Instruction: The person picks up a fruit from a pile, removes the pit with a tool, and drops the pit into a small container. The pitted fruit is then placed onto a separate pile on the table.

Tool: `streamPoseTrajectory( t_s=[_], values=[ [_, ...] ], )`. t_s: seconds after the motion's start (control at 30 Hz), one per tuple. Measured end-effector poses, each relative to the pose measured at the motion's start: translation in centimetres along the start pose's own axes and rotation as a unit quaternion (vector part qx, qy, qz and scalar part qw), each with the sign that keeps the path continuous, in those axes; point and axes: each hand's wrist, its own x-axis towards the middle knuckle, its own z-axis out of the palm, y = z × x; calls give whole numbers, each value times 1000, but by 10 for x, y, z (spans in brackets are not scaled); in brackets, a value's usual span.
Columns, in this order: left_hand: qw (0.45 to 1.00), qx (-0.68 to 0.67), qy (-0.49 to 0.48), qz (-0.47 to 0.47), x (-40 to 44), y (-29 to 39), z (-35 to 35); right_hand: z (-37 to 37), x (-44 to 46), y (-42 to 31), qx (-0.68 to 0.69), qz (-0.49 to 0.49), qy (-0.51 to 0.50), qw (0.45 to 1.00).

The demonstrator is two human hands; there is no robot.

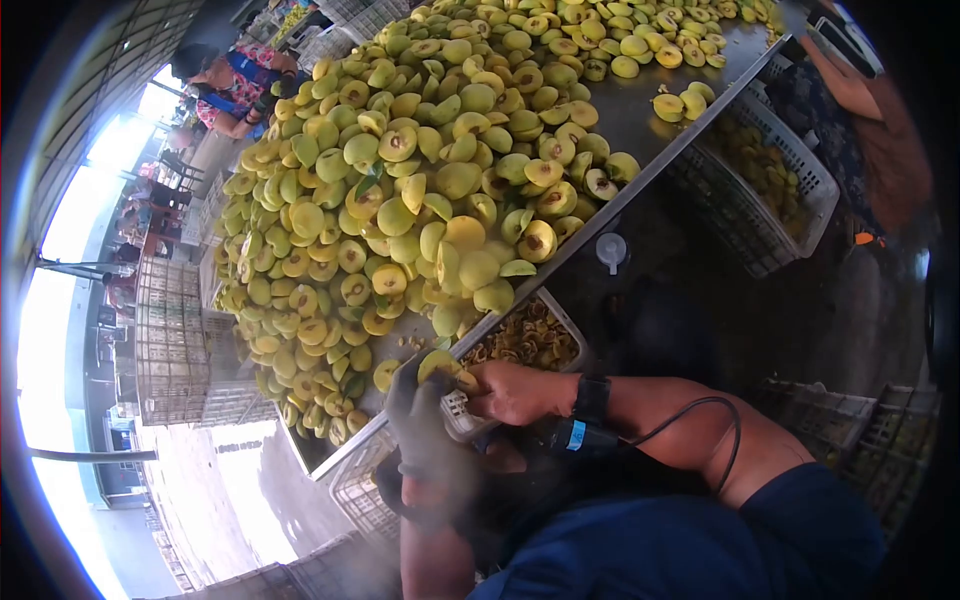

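My left hand (425, 425), in a grey glove, is closed around a yellow-green peach half (438, 364) at the metal table's near edge. Right beside it is my bare right hand (512, 394), its fingers curled in against the fruit. Whatever those fingers grip is too hidden to make out. A large heap of halved peaches (400, 210) covers the table in front of me, many showing brown-red centres. Under the edge by my right hand, a white plastic crate (572, 335) contains brown pits and scraps.
The table's metal rim (640, 190) runs diagonally past my hands. To the right stands another crate (822, 180) with fruit pieces, near a seated person (880, 130). A person in a floral top (232, 95) works across the heap. Stacked crates (172, 330) stand left.
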Motion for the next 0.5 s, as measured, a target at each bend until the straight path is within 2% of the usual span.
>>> streamPoseTrajectory(
  t_s=[0.07, 0.1, 0.13, 0.2, 0.23, 0.3, 0.37, 0.43, 0.5],
  values=[
    [993, 63, 33, 89, 3, -2, 8, -2, 1, -2, 3, 17, -24, 1000],
    [986, 109, 56, 118, -1, 18, 14, -2, 1, -1, -11, 21, -41, 999],
    [985, 113, 57, 116, -2, 1, 16, -2, 1, 0, -27, 24, -59, 998],
    [984, 122, 62, 115, -4, -47, 22, -3, -3, -6, 119, 142, -110, 976],
    [994, 60, 31, 88, -3, -35, 21, -2, -6, -7, 193, 201, -133, 951],
    [997, -66, -30, 34, -2, -12, 19, 1, -7, -4, 252, 205, -180, 929],
    [988, -149, -10, -28, -1, -6, 24, 2, -7, -4, 269, 203, -201, 920],
    [990, -135, 20, -22, 1, -4, 22, -1, -10, -13, 243, 195, -198, 929],
    [997, -19, 57, 48, 2, -4, 12, -7, -14, -17, 238, 206, -205, 927]
  ],
)
